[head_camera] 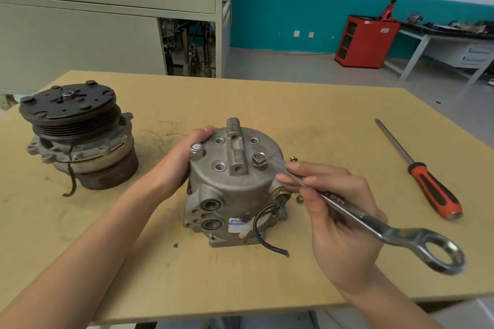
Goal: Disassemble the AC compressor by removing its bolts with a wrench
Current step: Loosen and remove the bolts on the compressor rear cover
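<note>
Tan bench [294, 115] in a teal-walled workshop. Mid-bench, AC compressor [235, 181] on end, raised bolt [258, 159] on its right rim. Left hand [181, 157] gripping the left rim. Right hand [336, 211] just right, curled round combination wrench [374, 222], blurred tip at the bolt, shaft slanting toward near right corner. Second compressor [77, 136] by left edge; screwdriver [427, 184] by right edge.

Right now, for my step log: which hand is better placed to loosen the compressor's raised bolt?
Right: the right hand grips the wrench, its tip at the bolt; the left hand steadies the compressor.
</note>
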`<state>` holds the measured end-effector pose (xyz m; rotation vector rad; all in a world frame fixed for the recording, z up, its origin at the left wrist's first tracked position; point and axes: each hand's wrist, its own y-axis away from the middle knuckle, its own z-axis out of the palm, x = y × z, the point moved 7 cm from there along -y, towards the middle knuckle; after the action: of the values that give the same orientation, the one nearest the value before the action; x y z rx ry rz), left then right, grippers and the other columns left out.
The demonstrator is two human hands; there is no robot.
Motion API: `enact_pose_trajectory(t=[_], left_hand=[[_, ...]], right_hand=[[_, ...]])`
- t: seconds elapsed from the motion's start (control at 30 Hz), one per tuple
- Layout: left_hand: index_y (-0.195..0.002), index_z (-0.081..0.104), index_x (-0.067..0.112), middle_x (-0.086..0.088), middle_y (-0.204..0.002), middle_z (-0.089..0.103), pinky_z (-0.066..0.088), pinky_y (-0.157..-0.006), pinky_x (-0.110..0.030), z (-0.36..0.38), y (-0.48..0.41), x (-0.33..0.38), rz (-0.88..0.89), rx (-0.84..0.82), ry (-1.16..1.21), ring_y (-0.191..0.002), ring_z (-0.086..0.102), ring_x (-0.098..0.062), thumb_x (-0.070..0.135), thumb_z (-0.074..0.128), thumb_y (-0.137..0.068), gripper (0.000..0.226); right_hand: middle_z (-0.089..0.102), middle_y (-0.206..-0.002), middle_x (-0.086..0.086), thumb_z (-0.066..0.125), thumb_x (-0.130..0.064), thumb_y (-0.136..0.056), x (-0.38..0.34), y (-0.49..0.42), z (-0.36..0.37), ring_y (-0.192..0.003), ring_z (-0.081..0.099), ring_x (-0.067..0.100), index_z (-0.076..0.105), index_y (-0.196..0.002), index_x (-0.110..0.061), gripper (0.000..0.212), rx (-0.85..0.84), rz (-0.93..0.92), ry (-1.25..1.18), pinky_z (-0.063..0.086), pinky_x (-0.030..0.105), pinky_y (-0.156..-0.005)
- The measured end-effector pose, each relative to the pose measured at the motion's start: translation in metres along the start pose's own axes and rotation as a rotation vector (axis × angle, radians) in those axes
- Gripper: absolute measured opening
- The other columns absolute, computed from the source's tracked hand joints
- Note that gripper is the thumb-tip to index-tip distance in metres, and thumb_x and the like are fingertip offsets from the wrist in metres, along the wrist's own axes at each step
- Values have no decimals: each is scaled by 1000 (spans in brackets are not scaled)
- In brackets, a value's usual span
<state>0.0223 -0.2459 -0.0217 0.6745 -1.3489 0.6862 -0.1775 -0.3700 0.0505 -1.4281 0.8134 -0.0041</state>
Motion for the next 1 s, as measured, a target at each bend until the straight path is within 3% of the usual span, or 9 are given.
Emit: enact_pose_trajectory(t=[0.13,0.2,0.27,0.37,0.43,0.57,0.7,0.87,1.0], left_hand=[[-65,75,35,6,-72,72,48,-76,-32,0,0,-1,-10,-2,-8,-67,69,-9,54,49,-78,35],[-63,74,36,6,-71,72,48,-78,-33,0,0,-3,-16,0,-6,-67,69,-9,55,49,-78,35],[-62,74,36,6,-71,72,47,-79,-34,-1,0,-3,-15,1,-9,-67,69,-10,56,49,-77,35],[-62,74,36,8,-69,71,47,-75,-32,1,1,1,3,-14,-2,-65,69,-8,54,49,-78,35],[-64,74,32,8,-69,71,47,-72,-30,1,1,1,11,-14,14,-65,68,-8,52,50,-79,34],[-81,67,23,4,-75,73,48,-73,-31,-1,0,1,22,15,35,-68,69,-10,48,53,-78,28],[-75,79,31,6,-80,76,52,-70,-26,0,1,4,45,20,4,-72,71,-7,47,48,-80,35],[-76,78,41,11,-84,76,54,-67,-15,3,3,12,120,14,-40,-81,71,-1,45,45,-83,34],[-89,77,36,4,-99,76,51,-89,-33,1,2,13,134,-5,-31,-96,70,-11,46,49,-84,30]], right_hand=[[67,-102,1,49,-14,-98,9,1,-1,-87,70,28,55,-100,-20,9,27,66,-111,57,36,-75],[69,-94,8,43,-5,-96,33,-9,-7,-75,70,27,49,-98,-14,11,104,298,-349,56,31,-70],[70,-81,12,39,-2,-95,67,-22,-3,-63,68,25,45,-96,-11,10,142,660,-624,54,26,-59],[69,-73,11,36,1,-95,111,-46,15,-50,64,15,46,-102,-7,14,-70,1157,-702,51,19,-46],[69,-75,9,39,3,-92,120,-68,33,-46,60,8,50,-105,-4,17,-331,1287,-628,49,13,-44],[71,-81,9,47,4,-87,115,-100,76,-45,58,5,54,-110,-3,25,-787,1204,-515,47,11,-43],[71,-83,10,44,3,-95,104,-104,114,-42,56,4,54,-115,2,23,-1113,1053,-315,45,9,-42],[69,-73,12,42,0,-96,93,-100,136,-32,47,4,56,-109,5,20,-1233,996,-242,32,10,-30],[68,-71,14,41,-1,-96,91,-101,138,-30,47,6,60,-102,4,21,-1197,1034,-329,32,10,-29]])
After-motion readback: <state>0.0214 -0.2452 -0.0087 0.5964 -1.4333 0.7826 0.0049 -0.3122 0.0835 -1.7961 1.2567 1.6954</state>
